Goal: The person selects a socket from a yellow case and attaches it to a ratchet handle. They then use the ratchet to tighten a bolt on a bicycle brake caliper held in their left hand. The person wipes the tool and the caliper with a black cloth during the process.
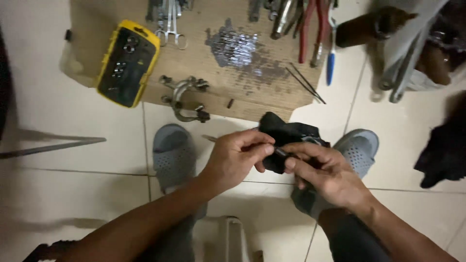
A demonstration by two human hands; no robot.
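Head view — mid-wipe, by the look of it: left hand [238, 157] pinching a small dark metal part [280, 152], right hand [324, 173] clutching a black rag [284, 133] around it, above the tiled floor [73, 160] between grey slippers [173, 153] — next, probably steady turning under firm grip.

I'm looking at a flat brown cardboard sheet [204, 97] spread on the pale tiled floor [63, 145]. On the sheet's left end sits a yellow-edged black plastic socket case [127, 63]. Just right of that case I see a curved silver metal brake caliper [184, 97], and above it steel forceps [171, 22]. A dark greasy stain [240, 51] marks the sheet's middle. At its right end lie red-handled pliers [310, 29] and a blue-handled tool [331, 53]. Below the sheet, two grey perforated rubber clogs [172, 153].
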